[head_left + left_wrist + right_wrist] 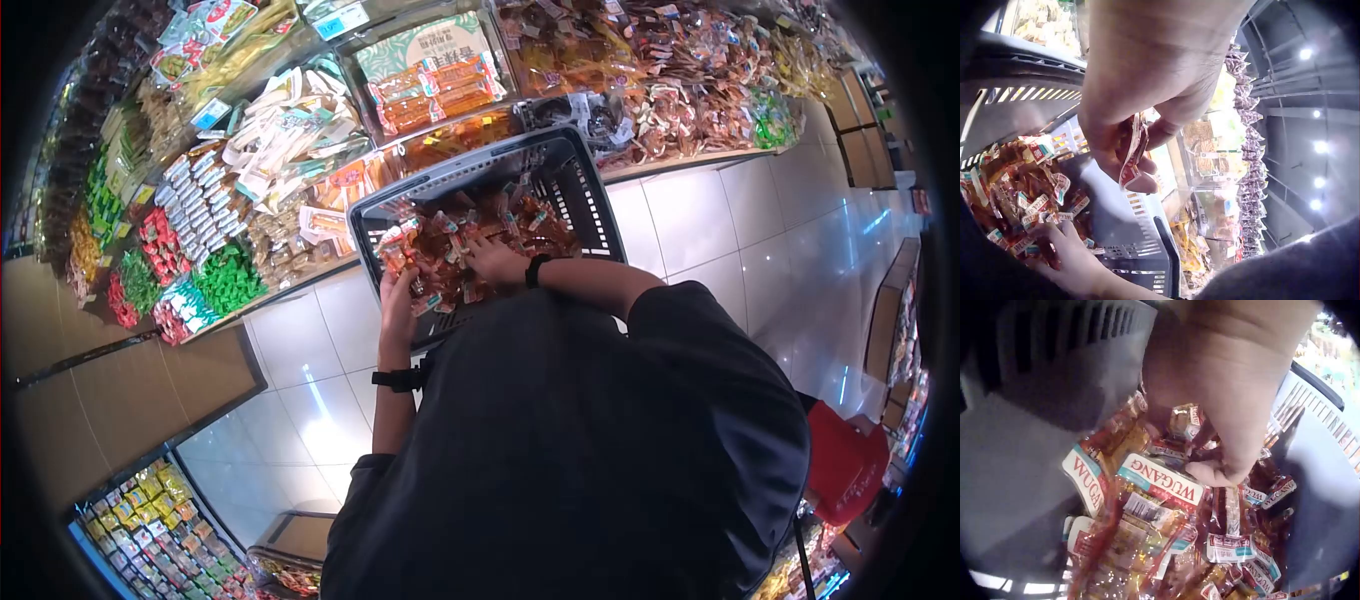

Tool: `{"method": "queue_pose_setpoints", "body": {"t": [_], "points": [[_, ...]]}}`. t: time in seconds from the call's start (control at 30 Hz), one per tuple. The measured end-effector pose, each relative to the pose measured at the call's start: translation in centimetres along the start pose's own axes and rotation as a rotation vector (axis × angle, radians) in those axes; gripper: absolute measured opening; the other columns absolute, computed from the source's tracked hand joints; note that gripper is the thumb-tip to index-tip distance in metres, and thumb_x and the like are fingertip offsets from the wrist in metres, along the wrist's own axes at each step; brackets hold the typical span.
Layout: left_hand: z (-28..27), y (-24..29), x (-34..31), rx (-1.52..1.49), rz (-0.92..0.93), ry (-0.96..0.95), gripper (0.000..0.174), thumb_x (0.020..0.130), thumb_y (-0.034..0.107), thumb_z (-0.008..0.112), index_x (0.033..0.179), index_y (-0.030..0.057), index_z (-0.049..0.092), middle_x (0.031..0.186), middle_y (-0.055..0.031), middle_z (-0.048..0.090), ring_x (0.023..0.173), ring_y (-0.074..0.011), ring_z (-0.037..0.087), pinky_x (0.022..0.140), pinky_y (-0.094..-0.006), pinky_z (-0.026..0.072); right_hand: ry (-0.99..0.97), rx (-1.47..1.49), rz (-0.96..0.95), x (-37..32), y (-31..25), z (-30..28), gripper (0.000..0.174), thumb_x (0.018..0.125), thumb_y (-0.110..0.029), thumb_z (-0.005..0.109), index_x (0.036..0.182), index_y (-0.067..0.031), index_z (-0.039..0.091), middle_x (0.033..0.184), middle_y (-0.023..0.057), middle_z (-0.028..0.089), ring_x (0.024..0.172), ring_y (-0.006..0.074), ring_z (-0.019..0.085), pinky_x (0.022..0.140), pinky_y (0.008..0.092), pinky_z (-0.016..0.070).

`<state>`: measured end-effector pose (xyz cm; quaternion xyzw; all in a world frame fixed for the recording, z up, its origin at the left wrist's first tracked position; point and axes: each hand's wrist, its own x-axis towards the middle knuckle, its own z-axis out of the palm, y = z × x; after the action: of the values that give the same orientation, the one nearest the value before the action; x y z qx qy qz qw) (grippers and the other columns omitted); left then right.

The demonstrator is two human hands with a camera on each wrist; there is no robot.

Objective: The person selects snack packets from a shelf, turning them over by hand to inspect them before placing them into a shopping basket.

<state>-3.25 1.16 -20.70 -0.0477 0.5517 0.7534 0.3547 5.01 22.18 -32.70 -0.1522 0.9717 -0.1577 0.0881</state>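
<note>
Shiny red plastic packet (1133, 153) is pinched by left hand (1147, 75); right hand (1216, 394) is sunk among red-brown packets (1160, 506) in dark-grey plastic basket (592, 180) (grasp can't be told).

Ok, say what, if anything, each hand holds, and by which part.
The left hand pinches a packet between thumb and fingers, which part cannot be told. The right hand touches the pile; whether it grips anything is hidden.

Basket (592, 190): matt dark plastic, smooth walls
Snack packets (1160, 481): glossy, crinkled clear plastic with printed labels
Floor tiles (700, 215): smooth, glossy, reflecting light streaks
Shirt (570, 440): dark matt cloth, softly creased
Wristband (398, 380): black, matt
Red garment (845, 465): cloth, matt
</note>
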Motion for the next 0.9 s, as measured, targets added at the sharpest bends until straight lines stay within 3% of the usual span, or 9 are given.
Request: {"method": "queue_pose_setpoints", "body": {"t": [0.23, 0.3, 0.43, 0.5, 0.57, 0.63, 0.73, 0.83, 0.9], "points": [[0.9, 0.7, -0.9, 0.058, -0.039, 0.039, 0.014, 0.096, 0.008, 0.050, 0.105, 0.0009, 0.058, 0.087, -0.0066, 0.065, 0.079, -0.0197, 0.068, 0.069, -0.0314, 0.0558, -0.322, 0.073, 0.079, 2.5, 0.3, -0.6, 0.056, 0.082, -0.014, 0.064, 0.134, 0.0012, 0.049, 0.113, 0.0217, 0.058, 0.109, 0.0377, 0.060, 0.084, 0.0452, 0.0523], [0.3, 0.6, -1.0, 0.019, -0.022, 0.028, 0.014, 0.096, 0.010, 0.051, 0.104, 0.0017, 0.059, 0.084, -0.0066, 0.066, 0.076, -0.0190, 0.068, 0.070, -0.0321, 0.0569, -0.173, 0.192, 0.136, 2.1, -0.5, -2.9, 0.032, 0.084, -0.015, 0.063, 0.112, 0.0001, 0.058, 0.106, 0.0195, 0.064, 0.097, 0.0349, 0.064, 0.081, 0.0443, 0.0534], [0.4, 2.2, -1.8, 0.026, -0.015, 0.072, 0.020, 0.099, 0.022, 0.056, 0.102, 0.0030, 0.059, 0.074, -0.0036, 0.062, 0.069, -0.0158, 0.064, 0.064, -0.0279, 0.0528, 0.293, 0.314, -0.028, 1.8, -1.0, -8.1, 0.023, 0.083, -0.012, 0.065, 0.103, -0.0001, 0.059, 0.103, 0.0158, 0.065, 0.091, 0.0320, 0.064, 0.079, 0.0437, 0.0526], [0.4, 2.6, -1.7, 0.020, -0.093, 0.078, 0.038, 0.099, 0.039, 0.058, 0.115, 0.0040, 0.056, 0.081, -0.0041, 0.061, 0.074, -0.0188, 0.065, 0.064, -0.0311, 0.0523, 0.698, 0.233, -0.424, 1.0, -2.9, -14.3, 0.023, 0.081, -0.010, 0.066, 0.101, -0.0009, 0.059, 0.101, 0.0113, 0.065, 0.085, 0.0271, 0.062, 0.076, 0.0399, 0.0519], [3.5, 5.2, -3.5, -0.029, -0.153, 0.023, 0.046, 0.100, 0.041, 0.056, 0.126, 0.0042, 0.053, 0.101, -0.0079, 0.068, 0.091, -0.0202, 0.068, 0.074, -0.0326, 0.0548, 0.720, 0.228, -0.534, -1.1, -5.6, -19.9, 0.025, 0.079, -0.008, 0.068, 0.102, -0.0026, 0.059, 0.107, 0.0092, 0.066, 0.088, 0.0249, 0.061, 0.076, 0.0365, 0.0521], [2.0, 2.5, -1.8, -0.160, 0.024, -0.049, 0.034, 0.101, 0.035, 0.057, 0.114, 0.0032, 0.059, 0.099, -0.0048, 0.068, 0.085, -0.0133, 0.065, 0.072, -0.0266, 0.0537, 0.734, 0.199, -0.746, -1.9, -6.0, -20.1, 0.011, 0.084, -0.009, 0.067, 0.094, -0.0052, 0.063, 0.126, 0.0088, 0.064, 0.101, 0.0272, 0.061, 0.079, 0.0373, 0.0533], [7.2, 7.4, -5.0, -0.055, 0.240, -0.121, 0.030, 0.093, 0.011, 0.068, 0.121, 0.0018, 0.059, 0.102, -0.0042, 0.068, 0.092, -0.0118, 0.066, 0.079, -0.0283, 0.0542, 0.713, 0.219, -0.835, -3.4, -7.2, -21.4, 0.008, 0.086, -0.008, 0.064, 0.093, -0.0060, 0.064, 0.130, 0.0107, 0.062, 0.103, 0.0273, 0.062, 0.078, 0.0383, 0.0530], [8.7, 10.3, -7.1, 0.051, 0.341, -0.105, 0.028, 0.088, 0.000, 0.072, 0.115, 0.0006, 0.063, 0.098, -0.0027, 0.070, 0.085, -0.0093, 0.065, 0.077, -0.0271, 0.0534, 0.829, 0.278, -0.702, -5.4, -7.4, -23.3, 0.007, 0.085, -0.008, 0.064, 0.092, -0.0062, 0.064, 0.127, 0.0141, 0.062, 0.101, 0.0267, 0.062, 0.076, 0.0382, 0.0523], [10.1, 12.0, -8.9, 0.227, 0.445, -0.031, 0.026, 0.086, 0.000, 0.074, 0.110, 0.0000, 0.065, 0.095, -0.0020, 0.070, 0.084, -0.0083, 0.065, 0.076, -0.0259, 0.0529, 1.009, 0.473, -0.388, -5.9, -8.6, -24.8, 0.022, 0.081, -0.002, 0.068, 0.101, -0.0044, 0.060, 0.108, 0.0140, 0.061, 0.088, 0.0213, 0.062, 0.074, 0.0345, 0.0503]]}}
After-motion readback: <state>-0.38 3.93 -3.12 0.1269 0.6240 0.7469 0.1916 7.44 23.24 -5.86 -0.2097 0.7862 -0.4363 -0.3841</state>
